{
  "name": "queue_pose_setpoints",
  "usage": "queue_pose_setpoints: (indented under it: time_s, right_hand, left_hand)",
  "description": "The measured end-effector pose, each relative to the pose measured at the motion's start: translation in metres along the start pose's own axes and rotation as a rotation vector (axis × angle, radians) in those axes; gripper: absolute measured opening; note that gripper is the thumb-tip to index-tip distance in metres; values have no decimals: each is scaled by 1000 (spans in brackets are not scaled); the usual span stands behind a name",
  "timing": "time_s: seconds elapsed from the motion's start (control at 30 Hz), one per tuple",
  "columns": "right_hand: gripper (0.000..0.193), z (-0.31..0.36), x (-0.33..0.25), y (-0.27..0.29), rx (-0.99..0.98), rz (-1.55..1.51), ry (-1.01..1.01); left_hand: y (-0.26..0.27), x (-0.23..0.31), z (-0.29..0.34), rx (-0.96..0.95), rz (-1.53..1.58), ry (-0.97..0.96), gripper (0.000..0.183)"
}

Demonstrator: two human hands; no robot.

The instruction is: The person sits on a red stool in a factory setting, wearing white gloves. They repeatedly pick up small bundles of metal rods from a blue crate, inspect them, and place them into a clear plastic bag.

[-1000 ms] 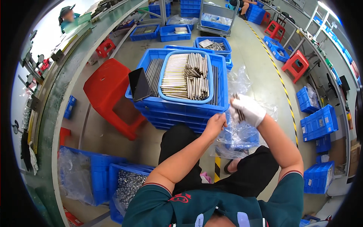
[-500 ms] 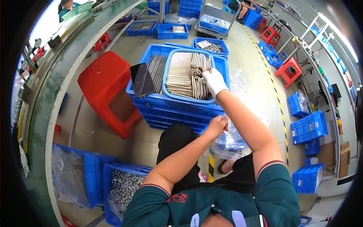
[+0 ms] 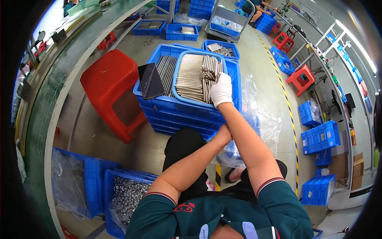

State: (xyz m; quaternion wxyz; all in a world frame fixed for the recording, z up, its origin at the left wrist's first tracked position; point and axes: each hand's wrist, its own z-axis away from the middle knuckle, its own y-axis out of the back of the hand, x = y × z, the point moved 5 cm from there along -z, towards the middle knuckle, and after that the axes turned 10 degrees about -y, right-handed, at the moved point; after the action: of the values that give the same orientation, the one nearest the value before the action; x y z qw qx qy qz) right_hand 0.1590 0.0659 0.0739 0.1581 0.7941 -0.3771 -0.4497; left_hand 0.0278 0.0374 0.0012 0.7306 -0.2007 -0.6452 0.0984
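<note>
My right hand, in a white glove, is at the right side of a light blue tray. Its fingers look curled over the metal rods there; whatever they grip is hidden beneath the glove. In the tray, long rods lie in a close row on the left, and shorter bundled rods with their ends showing are stacked on the right. My bare left hand is below the tray, partly behind my right forearm, so its fingers do not show. The tray rests on stacked blue crates.
A black phone leans at the crate's left edge beside grey rods. A red stool stands left. A blue bin of small metal parts is at lower left, near a green workbench. Clear plastic sheeting lies right.
My right hand has drawn back slightly towards me, now at the tray's right edge. My left hand has slipped partly behind the right forearm. The view has shifted slightly.
</note>
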Motion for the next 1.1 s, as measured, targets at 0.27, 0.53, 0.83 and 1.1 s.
queue_pose_setpoints:
  time_s: [0.27,0.53,0.83,1.1]
  right_hand:
    - [18,3,-14,0,-192,187,97]
    - [15,5,-15,0,-258,148,189]
    - [20,-18,10,38,-455,-33,53]
    - [14,0,-2,54,-389,-23,466]
  left_hand:
    - [2,-5,-3,-18,-17,-81,19]
    - [-2,-1,-1,-36,-14,-31,17]
    - [-4,-1,-1,-144,-80,-19,28]
    - [-11,-9,-2,-129,-91,-4,27]
